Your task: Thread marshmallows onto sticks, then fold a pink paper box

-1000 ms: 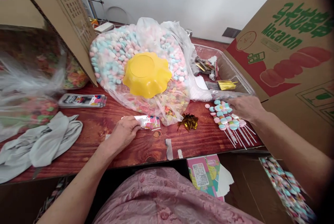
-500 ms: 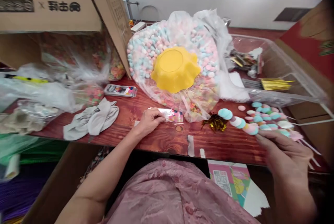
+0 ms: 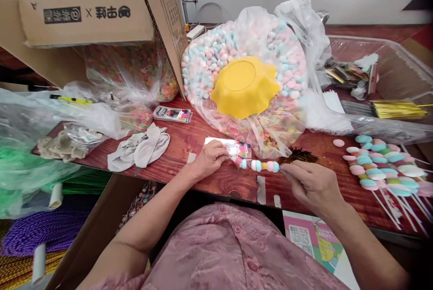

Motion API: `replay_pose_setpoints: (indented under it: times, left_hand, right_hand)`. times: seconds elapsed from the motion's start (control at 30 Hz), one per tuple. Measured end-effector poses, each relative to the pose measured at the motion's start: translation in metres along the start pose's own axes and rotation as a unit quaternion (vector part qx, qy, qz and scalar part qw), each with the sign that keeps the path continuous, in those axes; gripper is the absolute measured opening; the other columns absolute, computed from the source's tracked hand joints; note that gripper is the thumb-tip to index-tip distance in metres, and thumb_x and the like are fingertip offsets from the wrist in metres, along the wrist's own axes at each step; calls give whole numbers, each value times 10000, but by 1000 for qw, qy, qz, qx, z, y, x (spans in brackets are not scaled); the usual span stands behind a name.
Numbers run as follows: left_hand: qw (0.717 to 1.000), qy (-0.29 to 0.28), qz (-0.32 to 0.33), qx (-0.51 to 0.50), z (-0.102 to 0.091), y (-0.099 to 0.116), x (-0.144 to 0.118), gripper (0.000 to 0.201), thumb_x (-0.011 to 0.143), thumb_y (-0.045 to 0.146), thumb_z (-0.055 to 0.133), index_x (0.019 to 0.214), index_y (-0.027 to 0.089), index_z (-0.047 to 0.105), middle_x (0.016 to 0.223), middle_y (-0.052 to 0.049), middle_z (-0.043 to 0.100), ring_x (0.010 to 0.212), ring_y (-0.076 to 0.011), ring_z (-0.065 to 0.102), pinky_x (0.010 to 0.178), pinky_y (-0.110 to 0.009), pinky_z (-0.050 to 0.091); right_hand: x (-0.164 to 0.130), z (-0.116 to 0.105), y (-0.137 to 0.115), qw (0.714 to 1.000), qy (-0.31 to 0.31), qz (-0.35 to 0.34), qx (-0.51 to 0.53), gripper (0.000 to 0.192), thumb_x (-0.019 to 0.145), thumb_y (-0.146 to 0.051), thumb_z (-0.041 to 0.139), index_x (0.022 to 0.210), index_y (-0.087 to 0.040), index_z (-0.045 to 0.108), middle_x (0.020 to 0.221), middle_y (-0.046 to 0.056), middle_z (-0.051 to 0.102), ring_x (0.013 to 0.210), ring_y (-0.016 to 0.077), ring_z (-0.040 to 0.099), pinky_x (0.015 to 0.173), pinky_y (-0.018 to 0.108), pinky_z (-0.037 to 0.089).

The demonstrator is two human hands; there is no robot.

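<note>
- Head view, table [image 3: 184, 139]: little bare wood lies before the hands, so a dropped piece could roll off the near edge.
- Candy bag [image 3: 203, 53]: its lower edge lies just beside the packets [image 3: 233, 146]; slumping under the upturned yellow bowl [image 3: 243, 85], it could crowd them.
- Skewer pile [image 3: 379, 161]: sticks point nearward; a brush from the right forearm could scatter it.
- Right hand [image 3: 313, 186]: pinches the candy skewer [image 3: 259, 165] by its right end; excess pressure could dent the end piece.
- Left hand [image 3: 209, 160]: fingers drawn together at the packets; whether they pinch one cannot be told. A loose hold could let the packets slide.
- Candy skewer: roughly level between both hands, left end at the packets; snagging there could shift its pieces.
- Gold ties [image 3: 301, 155]: behind the right hand; knuckles could sweep them aside.
</note>
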State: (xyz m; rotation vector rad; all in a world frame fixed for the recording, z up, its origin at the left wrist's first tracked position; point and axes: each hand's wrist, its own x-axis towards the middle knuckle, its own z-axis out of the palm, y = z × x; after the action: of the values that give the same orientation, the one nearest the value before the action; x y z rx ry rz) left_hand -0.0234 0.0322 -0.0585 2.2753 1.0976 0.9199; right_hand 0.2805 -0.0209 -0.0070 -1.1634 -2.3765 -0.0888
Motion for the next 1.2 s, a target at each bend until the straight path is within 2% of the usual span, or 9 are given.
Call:
replay_pose_setpoints:
  times: [0.27,0.4,0.5,0.63,0.73,0.83,0.93,1.07,1.2]
  left_hand:
    - [993,-65,79,55,-7,7,4,266,924,138,448,820,174,691,847,-87,668,863,-194,581,793,-339,474]
    - [991,-82,104,3,-16,16,2,202,927,143,458,848,171,641,965,-107,677,1032,-213,590,916,-374,472]
    - [993,-93,69,-12,-22,26,3,62,897,207,545,897,169,594,1040,-122,653,1036,-226,584,896,-375,473]
    - [985,-173,4,16,-25,34,5,202,867,314,619,993,176,543,851,-31,615,745,-165,557,681,-282,435]
    - [979,-202,24,31,-19,34,3,276,873,341,626,1071,176,524,919,-43,624,781,-170,571,686,-270,414]
    - [973,-220,25,66,-9,32,-4,150,887,308,592,925,172,540,846,-42,615,749,-175,568,649,-272,390]
    - [967,-222,-20,124,-3,34,-10,120,875,281,573,836,177,527,764,-30,596,689,-177,556,597,-278,359]
    - [950,-241,-65,185,-7,42,-11,138,872,310,579,878,180,534,816,-43,628,745,-200,592,619,-282,380]
    - [941,-245,-28,231,-16,51,-10,112,888,262,534,946,168,544,939,-92,650,889,-244,615,738,-320,431]
  right_hand:
    - [-3,9,-17,999,30,-9,-27,200,845,-80,496,863,-191,661,669,9,600,591,138,541,577,266,393]
    - [-12,17,-26,997,38,31,60,155,875,-108,515,889,-193,644,690,12,619,606,135,572,579,261,411]
    - [-16,21,-31,987,64,75,128,137,888,-124,529,935,-202,631,729,16,645,620,136,592,586,263,433]
    - [-18,26,-40,981,81,79,154,175,870,-90,528,946,-214,624,721,11,627,614,133,566,592,265,436]
    - [-17,31,-49,981,113,65,140,192,857,-64,531,963,-200,616,694,13,609,592,129,541,582,259,421]
    - [-14,33,-58,985,132,49,96,201,869,-68,514,999,-189,607,697,20,619,599,131,543,591,259,414]
    - [-9,33,-68,989,144,6,23,210,865,-62,494,994,-176,616,700,27,634,603,133,535,598,265,390]
    - [-5,33,-72,993,117,-16,7,158,874,-66,494,892,-148,628,655,31,619,583,132,522,593,266,368]
    - [-5,34,-64,989,73,58,114,126,916,-131,501,857,-154,610,680,16,620,585,118,544,601,248,375]
